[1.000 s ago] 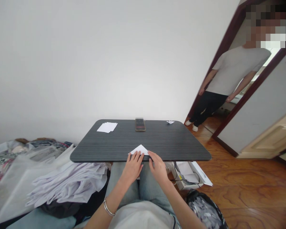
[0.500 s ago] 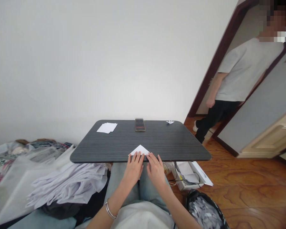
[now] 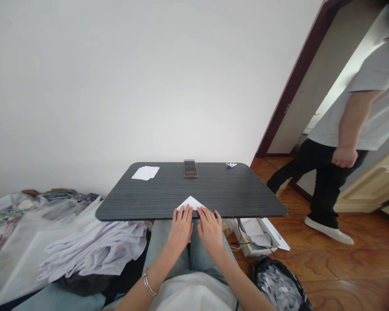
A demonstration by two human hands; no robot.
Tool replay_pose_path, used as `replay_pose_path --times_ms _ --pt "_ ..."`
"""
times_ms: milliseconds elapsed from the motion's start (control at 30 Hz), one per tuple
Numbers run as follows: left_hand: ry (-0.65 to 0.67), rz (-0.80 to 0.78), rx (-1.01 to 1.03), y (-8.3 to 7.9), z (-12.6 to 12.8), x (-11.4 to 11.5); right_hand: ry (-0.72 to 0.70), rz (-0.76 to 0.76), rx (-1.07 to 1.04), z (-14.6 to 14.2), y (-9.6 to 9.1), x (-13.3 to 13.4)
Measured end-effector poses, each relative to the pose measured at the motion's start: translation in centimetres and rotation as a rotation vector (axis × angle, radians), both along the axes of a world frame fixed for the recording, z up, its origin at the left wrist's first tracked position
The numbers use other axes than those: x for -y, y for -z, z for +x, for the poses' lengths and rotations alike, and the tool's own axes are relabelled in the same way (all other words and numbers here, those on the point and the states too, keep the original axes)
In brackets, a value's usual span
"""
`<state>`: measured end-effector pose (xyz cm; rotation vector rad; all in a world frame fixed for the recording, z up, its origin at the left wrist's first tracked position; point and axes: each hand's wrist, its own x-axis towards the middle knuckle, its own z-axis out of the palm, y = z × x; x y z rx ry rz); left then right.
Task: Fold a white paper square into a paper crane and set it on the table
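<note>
A white sheet of paper folded into a triangle [image 3: 190, 202] lies at the near edge of the dark table [image 3: 236, 194], its point facing away from me. My left hand [image 3: 180, 229] rests its outstretched fingers on the paper's near left edge. On the near right edge lie the fingers of my right hand [image 3: 210, 226], also stretched out flat. Both hands press from above, side by side with a small gap between them. My fingertips hide part of the paper's folded edge.
Square white papers [image 3: 145, 173] lie stacked at the table's far left. A phone [image 3: 190, 169] sits at the far middle, a folded paper crane [image 3: 231, 165] at the far right. Clothes [image 3: 97, 248] pile up on the left. A person [image 3: 346, 125] walks by on the right, near a black bag [image 3: 280, 283].
The person on the right has stepped out of the doorway, closer and further right. My fingers have shifted slightly along the paper's near edge; the paper has barely moved.
</note>
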<state>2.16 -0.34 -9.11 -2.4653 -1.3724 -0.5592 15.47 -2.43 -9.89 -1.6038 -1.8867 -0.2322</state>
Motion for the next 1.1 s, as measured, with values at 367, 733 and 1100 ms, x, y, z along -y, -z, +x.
replay_pose_path --times_ms 367,733,1100 --pt "0.035 0.039 0.018 0.1 -0.6 0.3 0.01 -0.029 0.039 -0.1 -0.4 0.0" --pt "0.061 0.026 -0.007 -0.1 -0.9 0.2 0.028 -0.035 0.072 -0.5 -0.8 0.0" --pt "0.018 0.038 -0.031 0.0 -1.0 0.2 -0.027 0.021 0.012 0.2 0.2 -0.2"
